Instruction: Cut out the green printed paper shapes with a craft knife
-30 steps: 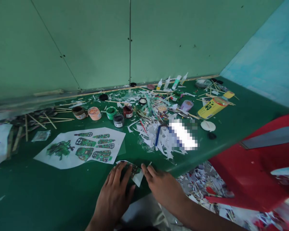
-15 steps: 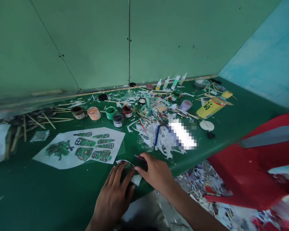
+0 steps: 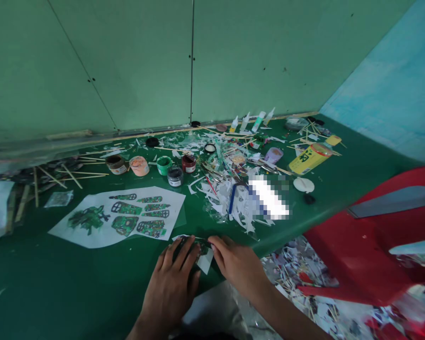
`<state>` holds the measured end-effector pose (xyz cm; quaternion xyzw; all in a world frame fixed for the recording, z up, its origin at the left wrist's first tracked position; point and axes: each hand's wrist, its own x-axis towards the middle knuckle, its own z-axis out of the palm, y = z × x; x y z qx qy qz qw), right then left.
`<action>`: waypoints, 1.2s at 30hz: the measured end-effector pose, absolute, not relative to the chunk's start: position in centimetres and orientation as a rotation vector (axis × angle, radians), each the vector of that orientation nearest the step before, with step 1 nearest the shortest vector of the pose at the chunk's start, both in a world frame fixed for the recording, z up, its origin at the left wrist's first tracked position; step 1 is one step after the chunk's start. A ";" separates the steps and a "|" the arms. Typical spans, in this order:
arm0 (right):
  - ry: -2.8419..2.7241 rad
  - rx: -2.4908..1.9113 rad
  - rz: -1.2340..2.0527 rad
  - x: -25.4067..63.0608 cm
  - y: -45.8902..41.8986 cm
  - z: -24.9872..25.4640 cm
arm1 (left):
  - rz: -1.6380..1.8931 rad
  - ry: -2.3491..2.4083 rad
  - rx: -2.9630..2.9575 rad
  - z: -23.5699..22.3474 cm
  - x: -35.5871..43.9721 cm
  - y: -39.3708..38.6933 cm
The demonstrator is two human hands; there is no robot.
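In the head view my left hand (image 3: 172, 276) lies palm down with its fingers spread over a small piece of paper (image 3: 206, 260), white with a dark green printed or painted pattern. My fingers cover much of that piece. My right hand (image 3: 239, 262) is at the paper's right edge, thumb and forefinger pinched around a slim dark thing whose kind I cannot make out. Left of both hands lies a white sheet (image 3: 104, 231) bearing several green painted shapes.
Open paint jars (image 3: 139, 166) stand behind the sheet. Paper scraps (image 3: 242, 205), a blue-handled tool (image 3: 232, 198) and sticks litter the green table (image 3: 74, 288). A yellow container (image 3: 310, 158) lies on its side at the right, near a red chair (image 3: 361, 250).
My right hand has shifted slightly right and down, and its fingers have turned toward the paper's edge. More of the paper shows between my hands. My left hand stays nearly in place.
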<state>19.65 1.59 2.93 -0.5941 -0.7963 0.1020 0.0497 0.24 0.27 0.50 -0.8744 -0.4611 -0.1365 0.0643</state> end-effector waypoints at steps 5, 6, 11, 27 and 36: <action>-2.468 -1.813 0.218 19.7 1.3 2.9 | -0.392 -1.368 -2.618 0.7 0.3 0.2; -2.480 -1.812 0.210 19.5 1.4 3.0 | -0.392 -1.364 -2.619 0.7 0.2 0.2; -2.539 -1.805 0.203 18.9 1.6 3.3 | -0.382 -1.358 -2.616 0.8 0.2 0.1; -2.509 -1.751 0.165 18.9 1.3 2.6 | -0.399 -1.371 -2.640 1.0 0.1 -0.1; -2.562 -1.761 0.141 18.6 1.3 2.8 | -0.405 -1.357 -2.630 1.1 0.2 -0.1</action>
